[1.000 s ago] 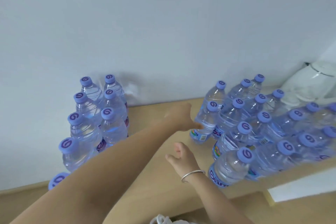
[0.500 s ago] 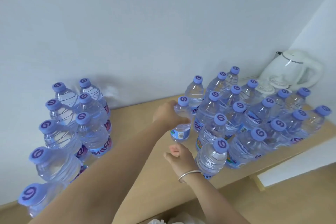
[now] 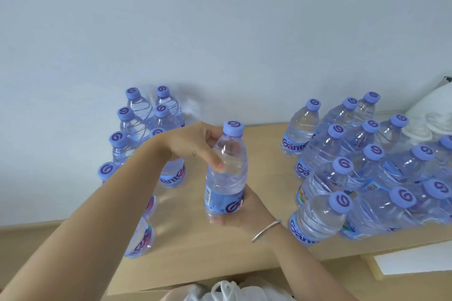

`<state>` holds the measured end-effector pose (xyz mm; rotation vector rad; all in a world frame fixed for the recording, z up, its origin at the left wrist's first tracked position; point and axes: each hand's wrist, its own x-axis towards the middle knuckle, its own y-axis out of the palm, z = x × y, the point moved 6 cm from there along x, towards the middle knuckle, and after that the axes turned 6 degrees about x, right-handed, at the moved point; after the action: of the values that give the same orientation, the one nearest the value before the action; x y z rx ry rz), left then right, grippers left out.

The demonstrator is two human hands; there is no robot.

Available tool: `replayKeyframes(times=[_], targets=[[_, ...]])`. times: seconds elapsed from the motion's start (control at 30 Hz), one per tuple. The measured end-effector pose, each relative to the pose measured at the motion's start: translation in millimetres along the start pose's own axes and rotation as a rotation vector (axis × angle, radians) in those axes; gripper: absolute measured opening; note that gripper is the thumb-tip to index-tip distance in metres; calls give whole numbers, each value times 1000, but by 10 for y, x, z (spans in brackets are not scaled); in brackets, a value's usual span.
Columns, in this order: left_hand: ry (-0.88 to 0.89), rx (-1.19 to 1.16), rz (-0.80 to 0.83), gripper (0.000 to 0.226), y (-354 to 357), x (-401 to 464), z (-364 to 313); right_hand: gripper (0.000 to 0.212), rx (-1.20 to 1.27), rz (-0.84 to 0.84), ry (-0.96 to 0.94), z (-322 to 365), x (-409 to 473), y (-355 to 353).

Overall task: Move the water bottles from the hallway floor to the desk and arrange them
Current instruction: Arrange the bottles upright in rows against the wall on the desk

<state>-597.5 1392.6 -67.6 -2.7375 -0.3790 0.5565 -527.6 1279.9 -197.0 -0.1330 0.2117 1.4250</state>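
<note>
We see a light wooden desk (image 3: 244,249) set against a pale wall (image 3: 220,19), viewed from above. At 3 o'clock stands the larger group of water bottles (image 3: 367,173), upright and packed close together, each filled with clear water and closed by a purple cap bearing a swirl mark; several labels begin "Gan". At 9 o'clock stands the smaller group of bottles (image 3: 144,124), upright in two rows running away from us toward the wall, partly hidden behind the left forearm. At 2 o'clock, beyond the larger group, we note part of a white kettle (image 3: 430,107), cut off by the frame edge.

At centre, between the two groups and apart from both, we find the held water bottle (image 3: 226,173), upright, capped, and full of water.

The left hand (image 3: 193,144) grips its upper part: the thumb lies across the near face of the shoulder, and the fingers curl round the neck just under the cap. The right hand (image 3: 247,212) holds the base from below and from the 3 o'clock side, its fingers wrapped round the blue label; the fingertips are hidden behind the bottle. We cannot tell whether the base touches the desk.

A silver bangle (image 3: 266,230) circles the right wrist. At 6 o'clock, below the desk edge, we see a white plastic bag (image 3: 225,292).
</note>
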Motion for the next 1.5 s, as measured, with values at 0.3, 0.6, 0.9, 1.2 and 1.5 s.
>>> replayKeyframes(times=[0.3, 0.6, 0.9, 1.2, 1.5], targets=[[-253, 198, -529, 31, -100, -365, 365, 60, -236, -382, -71, -21, 114, 182], [-260, 400, -431, 25, -413, -711, 380, 75, -218, 13, 4, -91, 329, 422], [-274, 553, -380, 31, -394, -763, 485, 48, -401, -37, -37, -125, 481, 559], [-434, 765, -395, 50, -446, -918, 639, 49, -529, 38, -17, -260, 604, 783], [-427, 994, -398, 44, -386, -889, 569, 59, -780, -49, -42, -274, 702, 927]])
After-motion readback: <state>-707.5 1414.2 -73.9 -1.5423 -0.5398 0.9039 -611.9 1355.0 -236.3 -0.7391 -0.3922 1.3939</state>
